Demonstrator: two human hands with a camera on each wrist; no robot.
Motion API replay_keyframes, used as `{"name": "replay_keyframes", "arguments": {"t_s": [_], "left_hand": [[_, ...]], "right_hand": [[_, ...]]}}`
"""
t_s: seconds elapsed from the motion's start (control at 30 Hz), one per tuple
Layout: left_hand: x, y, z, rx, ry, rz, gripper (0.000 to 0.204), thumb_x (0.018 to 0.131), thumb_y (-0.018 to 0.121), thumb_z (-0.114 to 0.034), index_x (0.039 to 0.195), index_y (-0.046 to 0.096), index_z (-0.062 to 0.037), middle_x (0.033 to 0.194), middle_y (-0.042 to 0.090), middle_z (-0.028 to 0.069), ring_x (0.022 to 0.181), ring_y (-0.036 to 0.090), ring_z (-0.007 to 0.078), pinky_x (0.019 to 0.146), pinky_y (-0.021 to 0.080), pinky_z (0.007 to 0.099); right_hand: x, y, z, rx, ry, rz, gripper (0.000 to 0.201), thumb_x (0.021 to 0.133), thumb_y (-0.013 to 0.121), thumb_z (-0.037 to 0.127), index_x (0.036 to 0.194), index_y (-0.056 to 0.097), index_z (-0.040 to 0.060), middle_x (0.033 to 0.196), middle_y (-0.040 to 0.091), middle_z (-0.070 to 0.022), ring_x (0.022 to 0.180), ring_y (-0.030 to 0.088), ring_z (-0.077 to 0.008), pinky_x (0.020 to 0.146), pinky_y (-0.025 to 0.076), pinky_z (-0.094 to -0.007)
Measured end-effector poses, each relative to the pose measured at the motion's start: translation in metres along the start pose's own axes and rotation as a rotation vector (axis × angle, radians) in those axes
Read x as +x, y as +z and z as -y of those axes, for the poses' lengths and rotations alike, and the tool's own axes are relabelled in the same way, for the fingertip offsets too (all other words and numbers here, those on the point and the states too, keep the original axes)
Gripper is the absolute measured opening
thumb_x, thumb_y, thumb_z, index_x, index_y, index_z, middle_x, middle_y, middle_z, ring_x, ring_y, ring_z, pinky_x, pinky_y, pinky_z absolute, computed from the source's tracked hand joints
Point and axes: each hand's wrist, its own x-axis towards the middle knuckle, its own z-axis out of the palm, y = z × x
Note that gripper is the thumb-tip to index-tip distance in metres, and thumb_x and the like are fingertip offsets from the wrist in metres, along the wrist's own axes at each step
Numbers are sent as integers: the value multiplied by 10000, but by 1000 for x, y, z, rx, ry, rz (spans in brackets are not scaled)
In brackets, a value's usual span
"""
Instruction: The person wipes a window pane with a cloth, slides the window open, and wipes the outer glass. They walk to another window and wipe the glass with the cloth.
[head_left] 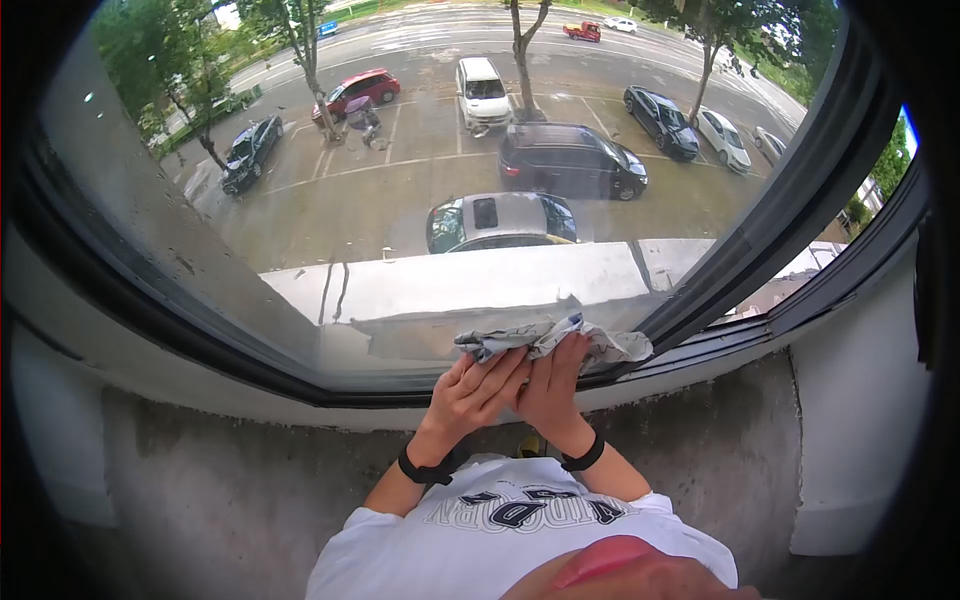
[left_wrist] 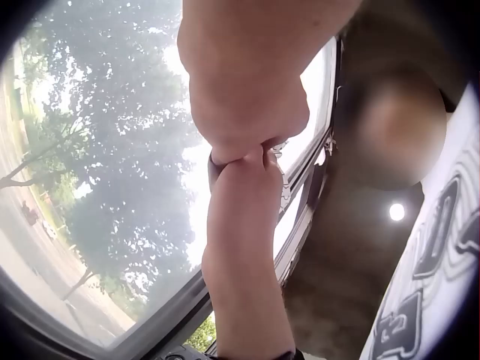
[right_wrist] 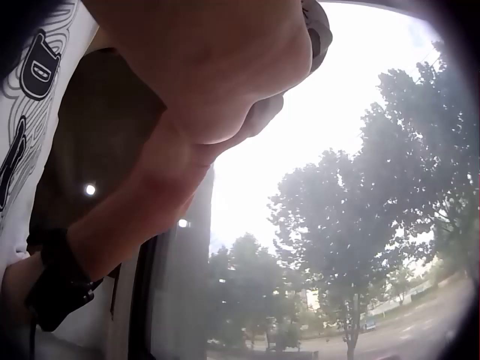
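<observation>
Low on the window pane (head_left: 400,345), just above its dark frame, a crumpled white-and-grey cloth (head_left: 620,345) with dark print and a touch of blue lies against the glass. My left hand (head_left: 470,393) presses it there, fingers extended toward the upper right. Right beside it, my right hand (head_left: 552,385) presses the same cloth with its fingers pointing up. The two hands overlap near the thumbs. In the left wrist view, a strip of the cloth (left_wrist: 283,184) shows past the hands. A greyish fold of cloth (right_wrist: 321,34) appears beyond the right hand in the right wrist view.
A second window sash (head_left: 770,240) overlaps at the right, with a track below it. Beyond the glass are a pale ledge (head_left: 500,280), parked cars (head_left: 570,160) and trees (head_left: 525,60). A grey floor (head_left: 230,480) runs along the wall under the window.
</observation>
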Motion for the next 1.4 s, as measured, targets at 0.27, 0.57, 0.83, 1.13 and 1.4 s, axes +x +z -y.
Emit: {"name": "replay_keyframes", "arguments": {"t_s": [0.27,0.57,0.83,1.13,1.4], "left_hand": [[18,-16,0,158,64,239,385,798,586,-155,1161,633,-277,1344,488,-138,1254,366,139,1035,340,337],[12,-10,-7,260,-201,-67,234,789,619,-193,1011,693,-198,1278,546,-62,1123,449,171,1027,355,371],[35,-30,18,200,-40,-55,128,799,628,-109,777,639,16,1320,480,251,1258,398,414,1069,267,528],[-49,12,4,191,-137,23,158,800,604,-97,901,670,5,1289,512,237,1240,437,396,1081,244,517],[-9,-15,30,147,-87,-84,201,840,586,-110,984,679,-5,1295,514,227,1289,390,395,1090,226,517]], "right_hand": [[-16,1,8,-5,-124,172,648,864,544,254,1299,305,-161,1258,382,-359,1097,435,-501,934,342,-595],[5,-11,6,331,-9,173,395,722,611,182,1072,619,-2,1200,537,-177,1082,545,-378,914,424,-515],[54,-32,6,485,-115,146,574,725,585,246,1229,530,-22,1193,535,-205,1056,526,-398,854,426,-503],[-33,8,13,517,-73,346,594,776,544,344,1256,506,-4,1213,524,-205,1089,511,-395,884,417,-506],[36,-17,18,517,-54,405,545,748,599,280,1219,544,11,1104,565,-132,993,549,-338,805,453,-470]]}}
